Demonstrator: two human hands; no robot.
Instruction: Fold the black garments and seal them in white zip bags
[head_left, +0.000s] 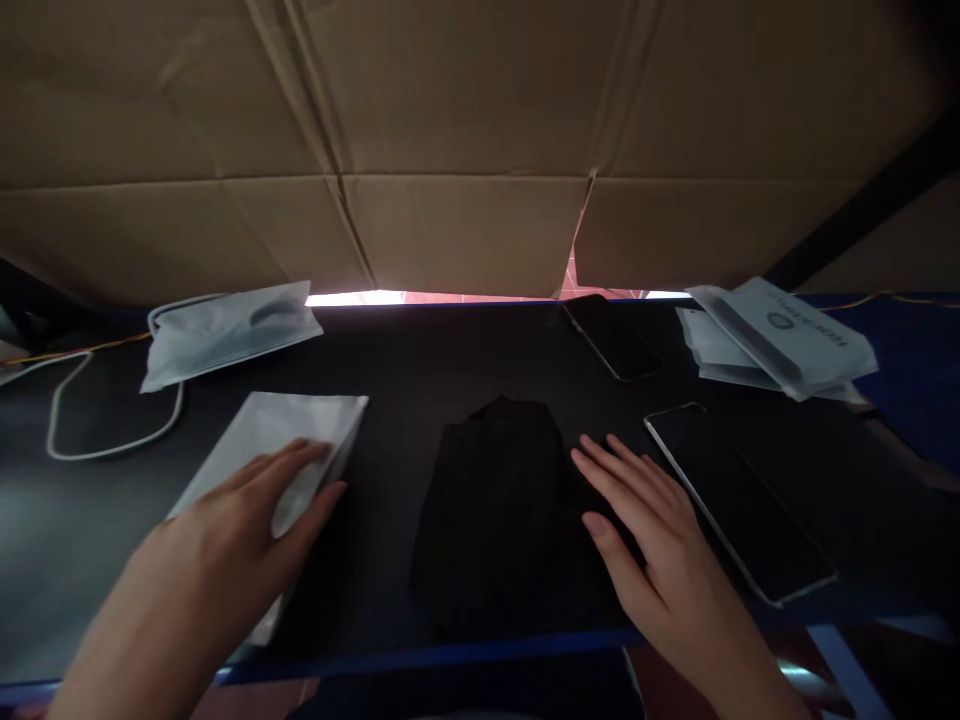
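My left hand (240,520) lies on a flat white packet (259,430), its fingers over the top and the thumb apart along the right side. My right hand (649,535) rests on the dark mat with fingers stretched out and nothing in it. Between the hands sits a folded black cloth item (491,510), hard to make out against the dark surface; my right fingertips are close to its right edge. Just right of my right hand lies a large phone (742,500) with a dark screen.
Farther back are a smaller dark phone (613,337), a pale plastic pouch (232,330) and, at right, printed white pouches (787,335). A white cable (112,455) loops at left. Cardboard (457,230) walls off the back of the table (390,350).
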